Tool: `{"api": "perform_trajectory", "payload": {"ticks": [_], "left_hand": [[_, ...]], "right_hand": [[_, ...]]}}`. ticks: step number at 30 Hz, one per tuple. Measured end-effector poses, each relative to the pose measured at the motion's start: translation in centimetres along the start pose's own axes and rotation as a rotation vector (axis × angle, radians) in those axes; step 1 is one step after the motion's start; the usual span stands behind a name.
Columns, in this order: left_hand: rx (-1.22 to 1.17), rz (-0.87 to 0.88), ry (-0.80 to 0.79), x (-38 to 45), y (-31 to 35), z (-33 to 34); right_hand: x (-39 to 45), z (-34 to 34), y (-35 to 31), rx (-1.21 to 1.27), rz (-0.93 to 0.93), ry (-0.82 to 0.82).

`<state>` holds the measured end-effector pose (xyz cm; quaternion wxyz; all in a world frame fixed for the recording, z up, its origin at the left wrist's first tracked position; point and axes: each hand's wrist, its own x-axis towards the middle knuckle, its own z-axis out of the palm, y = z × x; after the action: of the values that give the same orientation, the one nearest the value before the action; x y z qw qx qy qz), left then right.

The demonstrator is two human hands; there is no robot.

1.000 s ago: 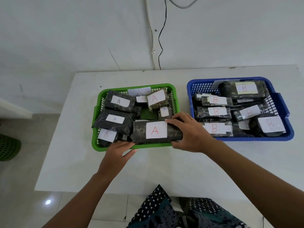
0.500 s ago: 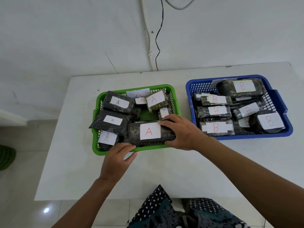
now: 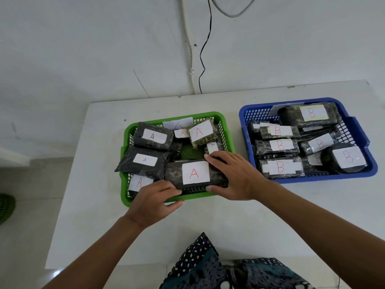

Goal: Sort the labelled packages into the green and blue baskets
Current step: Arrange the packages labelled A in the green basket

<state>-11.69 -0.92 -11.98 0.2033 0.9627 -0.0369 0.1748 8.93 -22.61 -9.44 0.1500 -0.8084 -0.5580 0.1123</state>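
A long dark package labelled A lies along the front of the green basket, beside several other A packages. My right hand grips its right end, fingers over the top and thumb at the front edge. My left hand lies at the basket's front rim, its straight fingers touching the package's front left corner. The blue basket on the right holds several packages labelled B.
Both baskets stand side by side on a white table pushed against a white wall. Cables hang down the wall behind it. A dark green object sits on the floor at far left. Patterned cloth shows at the near edge.
My right hand has slid the A package leftward and deeper into the green basket. My left hand has moved forward until its fingers meet the package's front left corner.
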Motion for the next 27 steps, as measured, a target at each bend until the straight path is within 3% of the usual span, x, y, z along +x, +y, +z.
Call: {"api": "perform_trajectory", "payload": {"ticks": [5, 11, 14, 18, 27], "left_hand": [[-0.004, -0.009, 0.051, 4.6, -1.5, -1.1], [0.101, -0.26, -0.005, 14.1, -6.7, -1.6], [0.094, -0.37, -0.052, 17.6, -9.8, -1.0], [0.038, -0.495, -0.227, 19.8, -13.1, 0.1], [-0.147, -0.462, -0.288, 19.5, -15.4, 0.6]], "right_hand": [[5.1, -1.7, 1.3, 0.087, 0.163, 0.206], [12.5, -2.4, 3.8, -0.085, 0.186, -0.106], [14.1, -2.6, 4.4, -0.145, 0.162, -0.15], [14.6, -2.9, 4.8, -0.183, 0.144, -0.215], [14.9, -3.1, 4.1, -0.281, 0.195, -0.287]]}}
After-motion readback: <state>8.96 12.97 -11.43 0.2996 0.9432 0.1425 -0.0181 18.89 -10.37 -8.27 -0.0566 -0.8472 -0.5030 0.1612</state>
